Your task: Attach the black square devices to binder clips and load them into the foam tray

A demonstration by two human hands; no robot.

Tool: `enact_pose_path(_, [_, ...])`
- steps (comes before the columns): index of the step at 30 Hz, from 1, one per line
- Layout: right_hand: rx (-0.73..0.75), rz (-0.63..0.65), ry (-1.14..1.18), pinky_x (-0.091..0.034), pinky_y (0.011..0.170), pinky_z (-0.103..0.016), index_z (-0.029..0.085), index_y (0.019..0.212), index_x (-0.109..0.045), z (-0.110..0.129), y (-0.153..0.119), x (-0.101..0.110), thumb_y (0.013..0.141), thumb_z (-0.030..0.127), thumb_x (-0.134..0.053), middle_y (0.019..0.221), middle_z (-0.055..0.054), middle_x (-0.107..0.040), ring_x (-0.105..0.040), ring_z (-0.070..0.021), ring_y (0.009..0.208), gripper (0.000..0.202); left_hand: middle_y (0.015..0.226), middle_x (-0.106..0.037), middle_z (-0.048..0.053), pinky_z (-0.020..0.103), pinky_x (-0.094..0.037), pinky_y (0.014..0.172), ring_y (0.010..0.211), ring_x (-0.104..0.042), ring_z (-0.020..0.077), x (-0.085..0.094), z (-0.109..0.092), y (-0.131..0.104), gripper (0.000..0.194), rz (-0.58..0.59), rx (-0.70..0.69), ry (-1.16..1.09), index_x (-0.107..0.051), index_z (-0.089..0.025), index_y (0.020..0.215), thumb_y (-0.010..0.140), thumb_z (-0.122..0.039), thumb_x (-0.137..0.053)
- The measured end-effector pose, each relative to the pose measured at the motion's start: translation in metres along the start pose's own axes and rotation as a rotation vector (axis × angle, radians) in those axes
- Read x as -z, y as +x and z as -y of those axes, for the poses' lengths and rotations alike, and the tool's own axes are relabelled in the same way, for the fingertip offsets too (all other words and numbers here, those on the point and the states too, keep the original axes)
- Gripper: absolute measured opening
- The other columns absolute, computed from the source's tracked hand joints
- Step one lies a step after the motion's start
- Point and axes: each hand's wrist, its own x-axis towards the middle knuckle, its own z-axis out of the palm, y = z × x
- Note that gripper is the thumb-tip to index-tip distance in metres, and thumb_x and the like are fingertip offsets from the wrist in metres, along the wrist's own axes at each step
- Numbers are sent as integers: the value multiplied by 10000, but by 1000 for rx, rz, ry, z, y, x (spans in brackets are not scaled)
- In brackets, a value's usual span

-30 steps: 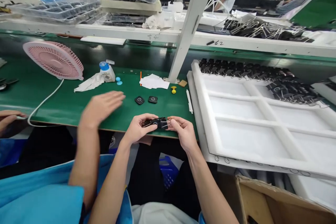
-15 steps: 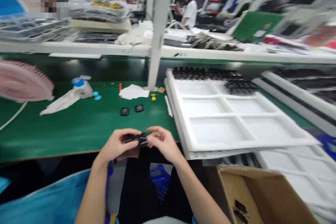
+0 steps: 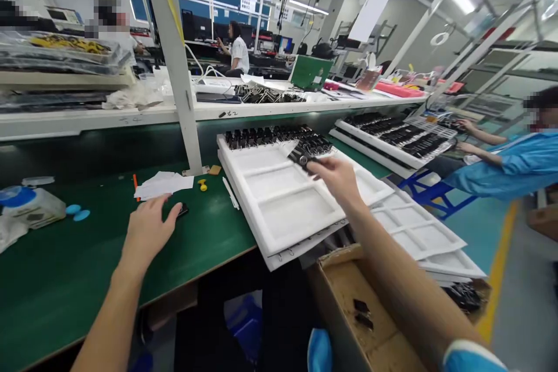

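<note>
My right hand (image 3: 333, 177) grips a small black part with a round mark (image 3: 300, 157), holding it above the white foam tray (image 3: 279, 253). The held part is slightly blurred. Rows of similar black parts with shiny metal bits (image 3: 261, 136) fill the tray's far compartments. Over the green table, my left hand (image 3: 150, 226) is palm down, thumb spread away from the fingers. Beside its thumb lies a small black square piece (image 3: 183, 209), partly covered by the hand. What lies under the left fingers is hidden.
White paper scraps (image 3: 168, 184), an orange stick (image 3: 136, 186) and a yellow knob (image 3: 203, 185) lie behind my left hand. A blue-capped bottle (image 3: 32, 206) stands left. A cardboard box (image 3: 344, 308) sits below the tray. A co-worker in a blue sleeve (image 3: 501, 171) works at right.
My hands were together on the black part; now they are apart. The right has carried it over the tray, the left has gone to the square pieces. The view has turned right.
</note>
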Motion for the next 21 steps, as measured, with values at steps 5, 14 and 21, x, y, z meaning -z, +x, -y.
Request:
enact_pose_path(5, [25,-236,-646,-435,732,-312,135,782,-770,-40,112,0,789,334,-710,877,-102,-719,-624,-240,828,208,1259,-684,248,566,-422,1001,1203,-579,423,-50,23,7,548,-22,-127,326,-714,-76,1221,1023,-392,-312])
enact_pose_path(14, [64,-157,-991,-463,817,-356,116,875,-763,-73,148,-30,872,323,-584,1111,-175,-654,-581,-298,1053,273,1232,-712,195,519,-399,1021,1219,-585,382,-51,31,4,504,-33,-166,278,-737,-132,1128,1004,-484,-398])
enact_pose_path(21, [45,-65,-1031,-498,935,-431,120,1010,-731,-73,152,-30,882,403,-690,1244,-193,-588,-540,-349,1178,314,1092,-740,182,494,-436,943,1124,-622,385,-50,32,12,428,-26,-181,285,-710,-164,1032,960,-503,-459])
